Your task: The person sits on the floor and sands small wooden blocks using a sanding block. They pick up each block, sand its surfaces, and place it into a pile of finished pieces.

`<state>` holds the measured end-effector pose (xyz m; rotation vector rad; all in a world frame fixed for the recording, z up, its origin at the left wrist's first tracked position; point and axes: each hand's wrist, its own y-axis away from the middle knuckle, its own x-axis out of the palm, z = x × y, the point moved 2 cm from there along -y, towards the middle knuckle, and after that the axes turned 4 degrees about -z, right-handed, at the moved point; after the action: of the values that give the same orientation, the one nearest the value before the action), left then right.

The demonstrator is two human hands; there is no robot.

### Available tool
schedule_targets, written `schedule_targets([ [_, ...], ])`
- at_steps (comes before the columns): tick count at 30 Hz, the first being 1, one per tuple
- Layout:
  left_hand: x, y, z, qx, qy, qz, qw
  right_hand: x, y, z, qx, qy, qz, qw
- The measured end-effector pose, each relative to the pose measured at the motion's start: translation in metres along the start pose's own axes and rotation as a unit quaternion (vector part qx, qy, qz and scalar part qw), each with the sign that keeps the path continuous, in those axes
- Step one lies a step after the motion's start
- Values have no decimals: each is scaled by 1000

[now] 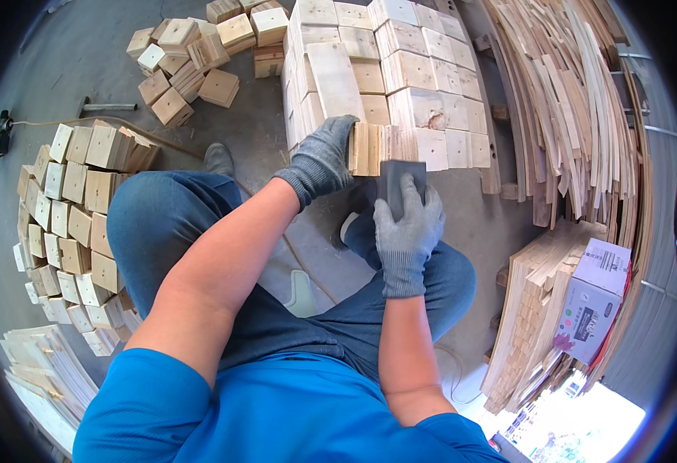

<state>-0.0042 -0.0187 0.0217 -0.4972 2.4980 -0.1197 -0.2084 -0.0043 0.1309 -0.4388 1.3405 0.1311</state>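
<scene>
My left hand [321, 158], in a grey knit glove, is closed on the left side of a laminated wooden block [367, 149] with visible layers. The block is at the near edge of a large stack of pale wooden blocks [423, 73]. In my right hand [410, 231], also gloved in grey, is a dark grey sanding block [395, 174], with my fingers lying along its face. Its far edge meets or overlaps the right end of the laminated block; whether they press together I cannot tell. A long pale board [335, 81] lies on the stack just beyond my left hand.
More blocks are piled at left [80, 224] and scattered loosely at far left [188, 62]. Long wood strips [547, 100] are heaped at right, near a white carton [597, 297]. A hose [142, 131] crosses the floor, and a pale green stool [301, 293] shows between my legs.
</scene>
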Motion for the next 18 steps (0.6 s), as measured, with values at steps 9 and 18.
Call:
schedule_targets([
  [9, 0, -2, -7, -13, 40, -4, 999, 22, -138, 31, -16, 48, -10, 999],
  [18, -1, 2, 0, -10, 12, -2, 1000, 7, -27, 10, -20, 18, -24, 999],
])
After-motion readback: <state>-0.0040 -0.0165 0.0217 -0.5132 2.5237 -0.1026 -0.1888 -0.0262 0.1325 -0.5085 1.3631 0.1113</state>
